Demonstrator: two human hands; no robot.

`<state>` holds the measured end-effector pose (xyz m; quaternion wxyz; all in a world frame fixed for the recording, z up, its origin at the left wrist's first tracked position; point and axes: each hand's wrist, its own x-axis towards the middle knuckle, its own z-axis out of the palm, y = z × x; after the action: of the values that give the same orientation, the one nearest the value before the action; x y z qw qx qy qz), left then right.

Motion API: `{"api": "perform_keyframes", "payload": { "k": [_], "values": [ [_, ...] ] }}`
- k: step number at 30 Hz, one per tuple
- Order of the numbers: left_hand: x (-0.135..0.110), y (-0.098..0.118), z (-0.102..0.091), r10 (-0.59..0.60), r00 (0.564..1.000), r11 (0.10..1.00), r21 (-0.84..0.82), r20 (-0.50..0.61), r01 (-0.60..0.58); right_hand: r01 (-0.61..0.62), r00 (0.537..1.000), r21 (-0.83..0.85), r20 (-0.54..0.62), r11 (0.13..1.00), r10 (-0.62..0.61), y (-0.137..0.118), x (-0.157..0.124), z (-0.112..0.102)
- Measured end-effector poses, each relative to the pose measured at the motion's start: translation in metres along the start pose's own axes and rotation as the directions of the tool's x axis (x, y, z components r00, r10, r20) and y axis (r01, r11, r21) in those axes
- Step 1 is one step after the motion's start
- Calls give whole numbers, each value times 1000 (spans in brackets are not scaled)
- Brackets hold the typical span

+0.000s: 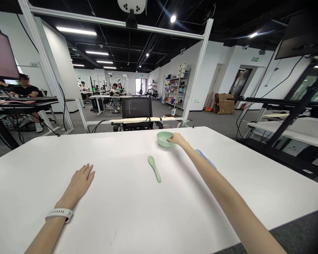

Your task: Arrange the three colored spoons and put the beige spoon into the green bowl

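Note:
A light green bowl stands upright near the far edge of the white table. My right hand reaches to its right side, with the thumb and fingers pinched over the rim. Nearer to me, a light green spoon lies on the table, its head pointing away. Partly covered by my right forearm is a blue utensil, whose full shape I cannot make out. My left hand rests flat on the table at the left, fingers stretched out, holding nothing.
The white table fills the foreground. Behind it are a metal frame and a black mesh chair. Monitors and desks flank both sides. People sit at desks in the background, and a storage shelf stands farther back.

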<state>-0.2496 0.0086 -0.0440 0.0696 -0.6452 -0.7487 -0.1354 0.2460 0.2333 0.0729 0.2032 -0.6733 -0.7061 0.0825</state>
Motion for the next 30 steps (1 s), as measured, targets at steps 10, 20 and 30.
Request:
{"api": "perform_keyframes", "payload": {
  "k": [10, 20, 30],
  "values": [
    [-3, 1, 1, -10, 1000, 1000, -3, -14, 10, 56, 986, 108, -164, 993, -37, -2, -13, -10],
    [0, -5, 11, 10, 998, 1000, -17, -57, -11, 225, 929, 230, -344, 947, -137, 52, -137, 17],
    [0, -2, 7, -6, 999, 1000, -31, -40, 5, 106, 981, 218, -182, 970, -66, 60, -172, 44]
  ]
}}
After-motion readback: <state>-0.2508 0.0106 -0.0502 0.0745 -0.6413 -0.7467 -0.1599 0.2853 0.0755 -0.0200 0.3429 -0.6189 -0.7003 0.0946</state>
